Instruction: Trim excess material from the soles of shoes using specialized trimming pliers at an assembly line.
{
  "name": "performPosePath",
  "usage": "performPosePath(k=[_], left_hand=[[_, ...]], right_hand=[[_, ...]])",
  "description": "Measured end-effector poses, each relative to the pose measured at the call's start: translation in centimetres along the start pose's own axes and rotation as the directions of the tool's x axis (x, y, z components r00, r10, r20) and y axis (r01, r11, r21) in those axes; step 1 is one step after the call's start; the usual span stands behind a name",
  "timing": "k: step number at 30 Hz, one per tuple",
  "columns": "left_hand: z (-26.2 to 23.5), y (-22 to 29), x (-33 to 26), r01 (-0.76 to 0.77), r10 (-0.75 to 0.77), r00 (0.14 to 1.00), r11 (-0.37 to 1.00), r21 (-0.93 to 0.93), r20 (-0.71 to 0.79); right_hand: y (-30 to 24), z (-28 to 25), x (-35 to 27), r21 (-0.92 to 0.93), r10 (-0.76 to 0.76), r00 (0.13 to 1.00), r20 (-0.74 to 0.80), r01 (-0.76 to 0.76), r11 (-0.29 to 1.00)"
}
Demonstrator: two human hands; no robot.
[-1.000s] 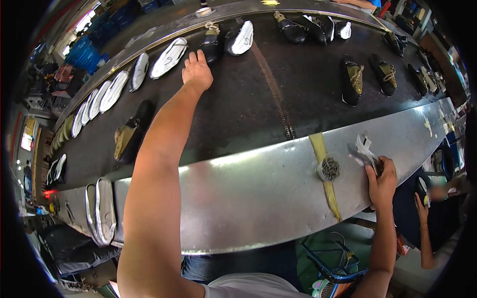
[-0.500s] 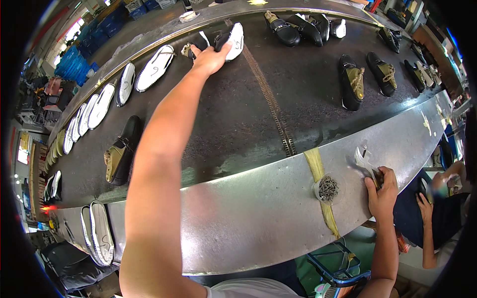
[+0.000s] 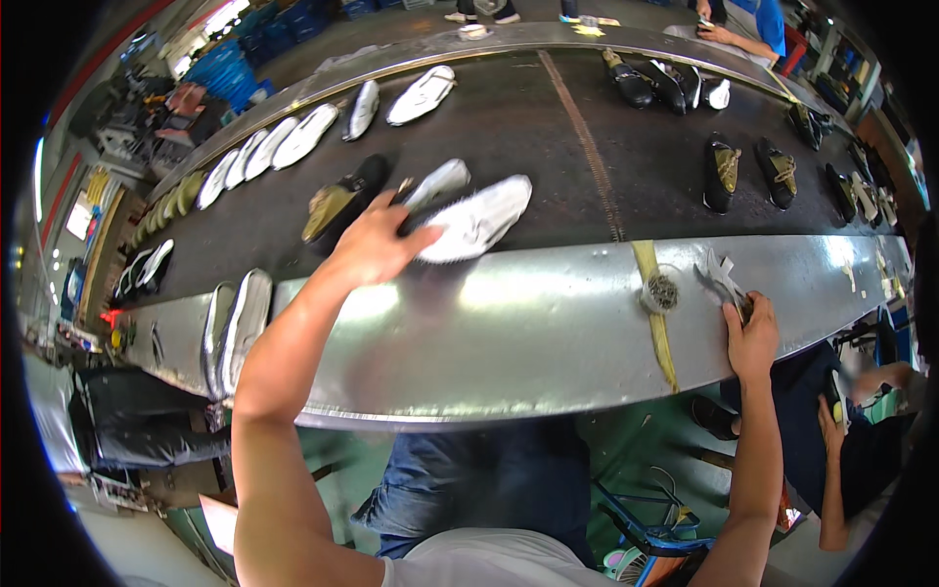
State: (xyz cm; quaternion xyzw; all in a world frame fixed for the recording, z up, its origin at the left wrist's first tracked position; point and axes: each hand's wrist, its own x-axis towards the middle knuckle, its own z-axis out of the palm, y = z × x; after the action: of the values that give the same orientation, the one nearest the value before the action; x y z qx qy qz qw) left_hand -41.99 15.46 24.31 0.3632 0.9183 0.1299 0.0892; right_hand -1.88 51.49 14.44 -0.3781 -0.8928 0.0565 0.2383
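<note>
The belt, the dark band across the upper half of the frame, shows differently from a second ago: the view has tipped down, and the rows of soles and shoes on it sit lower and larger in the picture. Below it the steel ledge curves across the middle.

The left hand has come back from the far edge of the belt, where it was stretched out flat a second ago, to the near edge, left of centre. It has brought a pair of white shoes with it; half a second ago its fingertips were only touching them at the top of the frame. That reads as the pair having been drawn across the belt to the near side. The fingers are curled around the heel ends, thumb out to the right on the nearer shoe.

The shoes lie side by side, toes pointing upper right, the nearer one overhanging onto the ledge. They look plain white and slender, the nearer with a faint ribbed texture; finer detail is too blurred to tell.

The right hand has barely moved. It rests at the ledge's edge, right of centre, fingers closed on a small metal tool, whose tip lies beside a round wire brush on a yellow strip.
</note>
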Motion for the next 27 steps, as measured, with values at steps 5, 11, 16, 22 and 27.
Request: performPosePath(k=[5,11,16,22,27], left_hand=[[-2.4,-2.6,-17.0,0.037,-0.065,0.992,0.967,-0.253,-0.105],[2.6,-3.6,-23.1,-0.061,0.126,0.955,0.969,0.241,-0.267],[1.8,1.4,-11.5,0.095,-0.116,0.988,0.977,0.192,0.1],[3.0,-1.2,-7.8,0.059,-0.056,0.998,0.991,-0.123,0.028],[8.4,3.7,-22.7,0.03,-0.028,0.999,0.372,-0.928,0.022]], right_hand=[[0.9,0.6,-0.2,0.034,-0.127,0.982,-0.141,0.133,0.991],[-2.0,0.2,-8.5,0.317,-0.179,0.937,-0.301,0.276,0.907],[-11.6,-3.0,-24.1,0.706,0.038,0.72,0.693,-0.689,0.167],[-12.7,-4.3,-33.1,0.452,-0.217,0.446,0.869,-0.892,-0.022],[-13.3,-5.9,-35.0,0.558,-0.239,0.505,0.829,-0.775,0.295]])
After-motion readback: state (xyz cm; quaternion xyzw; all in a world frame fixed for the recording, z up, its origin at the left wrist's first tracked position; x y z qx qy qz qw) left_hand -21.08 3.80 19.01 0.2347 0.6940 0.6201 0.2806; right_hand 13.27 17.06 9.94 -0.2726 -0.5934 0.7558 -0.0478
